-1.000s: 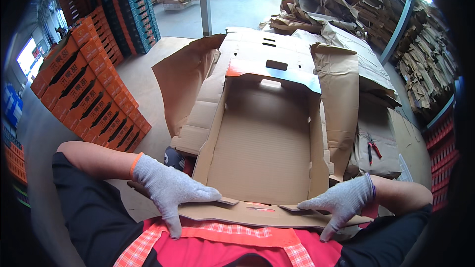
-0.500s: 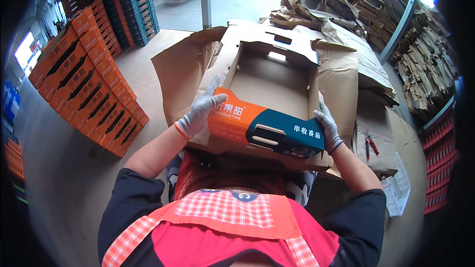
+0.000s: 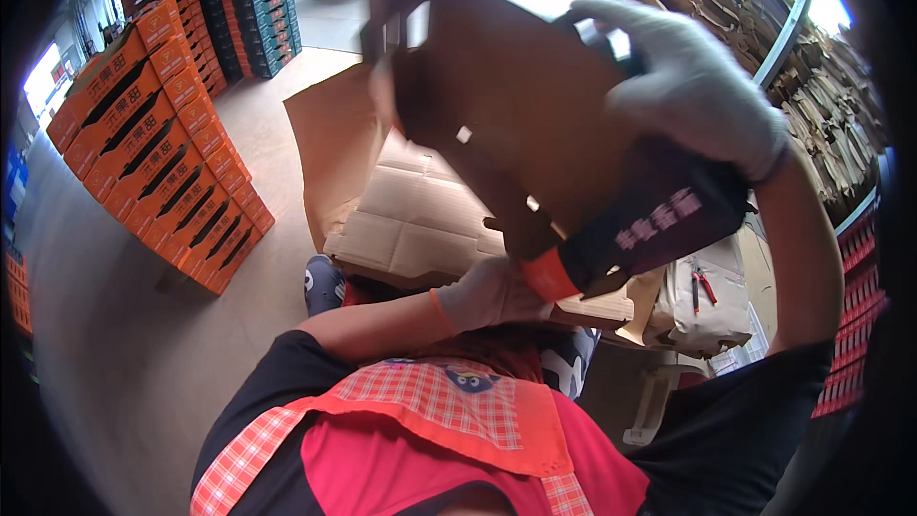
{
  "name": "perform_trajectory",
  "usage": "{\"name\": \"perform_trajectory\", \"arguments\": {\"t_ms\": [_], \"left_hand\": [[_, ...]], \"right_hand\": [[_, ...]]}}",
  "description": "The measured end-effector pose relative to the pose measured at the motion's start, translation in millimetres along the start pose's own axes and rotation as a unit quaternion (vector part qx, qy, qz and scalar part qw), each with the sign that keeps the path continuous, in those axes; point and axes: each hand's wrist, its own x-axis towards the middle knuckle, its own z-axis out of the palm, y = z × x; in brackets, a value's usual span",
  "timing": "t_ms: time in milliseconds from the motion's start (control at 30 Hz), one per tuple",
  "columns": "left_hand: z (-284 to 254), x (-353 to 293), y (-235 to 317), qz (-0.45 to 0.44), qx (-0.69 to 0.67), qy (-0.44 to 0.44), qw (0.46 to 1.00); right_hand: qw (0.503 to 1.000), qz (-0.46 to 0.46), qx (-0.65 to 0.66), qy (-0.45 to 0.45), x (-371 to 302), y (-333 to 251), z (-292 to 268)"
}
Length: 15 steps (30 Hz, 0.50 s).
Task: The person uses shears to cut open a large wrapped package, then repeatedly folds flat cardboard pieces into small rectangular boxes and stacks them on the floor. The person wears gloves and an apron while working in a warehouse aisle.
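An open cardboard box [image 3: 544, 86], brown inside with orange and dark blue printed outside, is held up in the air, tilted and turned, blurred by motion. High on its right side my gloved right hand [image 3: 702, 86] grips the edge beside a handle hole. Lower down, my gloved left hand [image 3: 492, 294] is closed at the box's orange corner; some of its fingers are hidden. Under the box, creased brown cardboard [image 3: 411, 205] covers the work surface in front of me.
Stacked orange boxes [image 3: 177, 148] lean at the left, with green and orange stacks [image 3: 258, 14] behind. Red-handled cutters [image 3: 702, 289] lie on cardboard to the right. Bundles of flattened cardboard [image 3: 826, 100] rise at the far right, above red crates [image 3: 855, 311].
The box has been lifted off the cardboard and turned. My right hand has moved up and away with its side; my left hand has shifted right and nearer to me, at its corner.
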Motion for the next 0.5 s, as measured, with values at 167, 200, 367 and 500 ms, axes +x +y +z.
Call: {"name": "perform_trajectory", "arguments": {"t_ms": [167,200,367,500], "left_hand": [[111.5,-62.3,33.9,0.178,0.777,0.089,0.597],[137.9,-61.8,49.8,0.460,0.834,0.007,0.306],[224.0,-14.7,115.5,0.313,0.928,0.162,0.119],[240.1,15.1,134.7,0.198,0.961,0.120,0.150]], "right_hand": [[0.977,-0.132,-0.095,0.138,42.7,39.5,32.8],[0.908,-0.239,-0.289,0.185,49.6,51.7,29.5],[0.882,-0.296,-0.297,0.214,38.3,75.7,23.8],[0.954,-0.109,-0.103,0.259,4.6,64.5,21.2]]}}
